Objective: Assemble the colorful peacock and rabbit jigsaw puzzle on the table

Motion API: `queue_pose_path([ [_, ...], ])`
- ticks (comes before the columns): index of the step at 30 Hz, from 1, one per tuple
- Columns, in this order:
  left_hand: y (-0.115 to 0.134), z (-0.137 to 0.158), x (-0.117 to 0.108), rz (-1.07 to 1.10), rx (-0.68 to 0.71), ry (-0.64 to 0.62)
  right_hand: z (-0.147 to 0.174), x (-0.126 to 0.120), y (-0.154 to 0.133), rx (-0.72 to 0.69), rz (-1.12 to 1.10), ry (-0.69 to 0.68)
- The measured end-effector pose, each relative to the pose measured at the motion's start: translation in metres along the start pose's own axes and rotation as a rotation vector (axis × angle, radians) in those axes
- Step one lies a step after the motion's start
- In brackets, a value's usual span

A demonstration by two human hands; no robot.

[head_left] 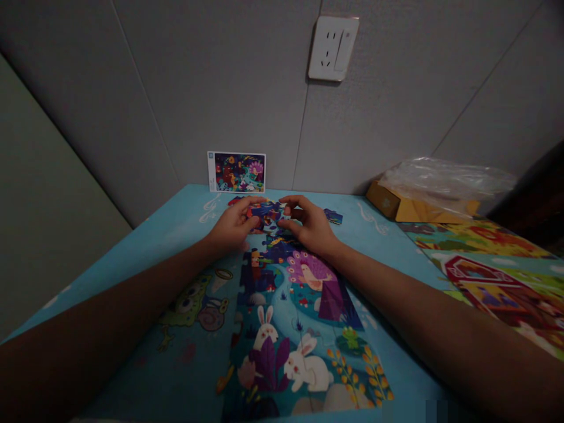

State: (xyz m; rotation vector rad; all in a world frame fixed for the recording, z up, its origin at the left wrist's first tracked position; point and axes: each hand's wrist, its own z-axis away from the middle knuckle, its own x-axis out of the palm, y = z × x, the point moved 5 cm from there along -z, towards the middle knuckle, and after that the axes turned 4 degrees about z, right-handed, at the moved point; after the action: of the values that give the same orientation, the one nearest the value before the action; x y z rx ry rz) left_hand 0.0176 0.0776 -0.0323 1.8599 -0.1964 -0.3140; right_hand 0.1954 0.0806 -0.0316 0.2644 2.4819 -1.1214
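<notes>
Our left hand (230, 228) pinches jigsaw pieces (267, 215) at the far end of the assembled puzzle (282, 305), which runs lengthwise away from us; our right hand (314, 229) curls opposite, its grip unclear.

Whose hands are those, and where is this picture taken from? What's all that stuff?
There's no robot here. A person is using their own two bare hands, the left hand and the right hand. They wear a camera on their head, so you look forward and down as they do. Their fingers are at some small pieces; I can't tell whether those are lifted. Nearer us lies a puzzle with white rabbits, on a blue table. A card stands by the wall. To the right is a yellow box with a clear bag.
</notes>
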Motion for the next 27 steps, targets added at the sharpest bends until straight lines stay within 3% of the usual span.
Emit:
queue_pose_path([
  [5,0.008,0.007,0.006,-0.095,-0.020,-0.116,0.002,0.005,-0.013,-0.119,0.187,-0.076],
  [10,0.003,0.008,0.004,-0.080,-0.105,-0.137,0.004,0.006,-0.019,-0.241,0.301,-0.139],
  [15,-0.003,0.006,0.005,-0.123,-0.103,-0.150,0.003,0.010,-0.023,-0.264,0.317,-0.185],
  [18,-0.006,0.004,0.003,-0.103,-0.088,-0.110,-0.003,-0.001,-0.014,-0.131,0.341,-0.073],
  [22,-0.006,0.002,-0.001,-0.050,-0.067,-0.032,-0.008,-0.042,0.017,0.216,0.444,0.296],
  [24,-0.007,0.002,-0.001,-0.073,-0.066,-0.031,-0.007,-0.059,0.036,0.431,0.506,0.327],
  [27,-0.007,0.002,-0.001,-0.094,-0.057,-0.038,-0.004,-0.070,0.057,0.656,0.565,0.209],
])
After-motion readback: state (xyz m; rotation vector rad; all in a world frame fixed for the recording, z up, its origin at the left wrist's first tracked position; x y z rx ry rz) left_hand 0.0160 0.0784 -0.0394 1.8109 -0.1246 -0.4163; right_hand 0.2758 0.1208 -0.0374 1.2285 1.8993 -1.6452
